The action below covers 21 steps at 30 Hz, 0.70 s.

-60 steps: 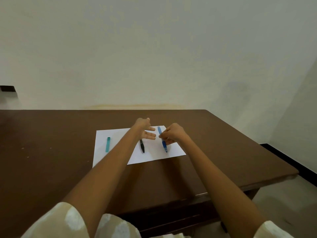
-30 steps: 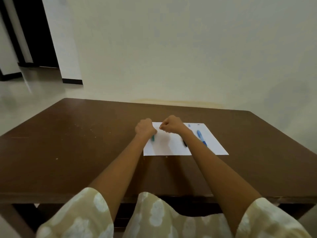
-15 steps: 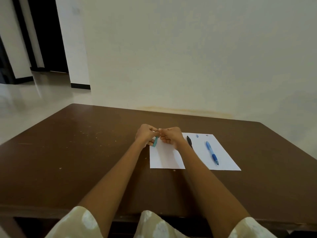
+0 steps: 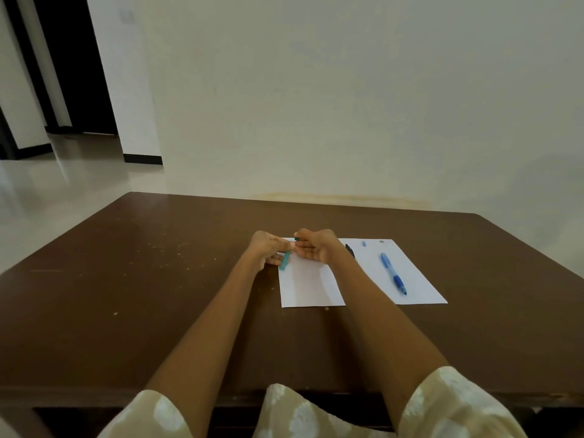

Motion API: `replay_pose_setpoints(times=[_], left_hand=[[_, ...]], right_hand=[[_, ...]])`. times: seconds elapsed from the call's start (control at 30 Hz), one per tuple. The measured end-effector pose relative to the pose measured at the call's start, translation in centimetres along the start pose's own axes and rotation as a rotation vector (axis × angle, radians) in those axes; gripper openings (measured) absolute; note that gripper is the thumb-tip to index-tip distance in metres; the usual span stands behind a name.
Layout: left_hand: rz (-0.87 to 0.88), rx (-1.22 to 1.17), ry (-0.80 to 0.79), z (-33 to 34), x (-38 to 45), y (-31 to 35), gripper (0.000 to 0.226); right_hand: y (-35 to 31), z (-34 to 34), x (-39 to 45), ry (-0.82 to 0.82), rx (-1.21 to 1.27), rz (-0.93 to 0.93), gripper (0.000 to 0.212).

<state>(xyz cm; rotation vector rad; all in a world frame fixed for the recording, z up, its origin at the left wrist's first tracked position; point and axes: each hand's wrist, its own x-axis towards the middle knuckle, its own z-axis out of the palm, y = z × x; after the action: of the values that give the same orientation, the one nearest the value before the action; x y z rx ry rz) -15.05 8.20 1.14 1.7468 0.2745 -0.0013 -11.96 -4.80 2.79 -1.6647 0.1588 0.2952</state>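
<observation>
Two hands meet over a teal pen (image 4: 285,262) at the far-left corner of a white paper sheet (image 4: 309,289) on a brown table (image 4: 126,295). L hand (image 4: 264,252) grips the barrel; R hand (image 4: 316,249) pinches the top end. Step, prob.: pulling the cap off; next calls for a straight pull apart along the pen. Black pen (image 4: 349,250) lies just beside the R wrist, blue pen (image 4: 393,273) further right. Table edges are well apart, w/ most room to the left.

A sheet (image 4: 309,287) lies on the bench (image 4: 126,279), right of its middle. Over the sheet's far left corner, the left hand (image 4: 264,251) and right hand (image 4: 316,248) meet, holding a short pen (image 4: 285,262) between them. Just right of the hands a second pen (image 4: 350,250) lies on the sheet, and a longer pen (image 4: 393,273) lies farther right.
</observation>
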Motion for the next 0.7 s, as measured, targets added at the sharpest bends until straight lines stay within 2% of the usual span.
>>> replay_pose_setpoints(times=[0.07, 0.2, 0.3, 0.5, 0.7], left_hand=[[0.011, -0.029, 0.031, 0.1, 0.1, -0.2, 0.024], [0.023, -0.064, 0.083, 0.4, 0.1, -0.4, 0.019], [0.018, -0.078, 0.115, 0.5, 0.1, -0.5, 0.019], [-0.003, -0.09, 0.101, 0.4, -0.1, -0.1, 0.02], [-0.05, -0.276, 0.082, 0.2, -0.9, 0.5, 0.017]], right_hand=[[0.1, -0.1, 0.6, 0.069, -0.146, -0.04, 0.024], [-0.2, -0.1, 1.7, 0.159, -0.702, -0.237, 0.024], [-0.4, 0.2, 1.8, 0.164, -0.857, -0.32, 0.023], [0.0, -0.1, 1.7, 0.166, -0.863, -0.36, 0.024], [-0.1, -1.0, -0.4, 0.147, -0.527, -0.402, 0.031]])
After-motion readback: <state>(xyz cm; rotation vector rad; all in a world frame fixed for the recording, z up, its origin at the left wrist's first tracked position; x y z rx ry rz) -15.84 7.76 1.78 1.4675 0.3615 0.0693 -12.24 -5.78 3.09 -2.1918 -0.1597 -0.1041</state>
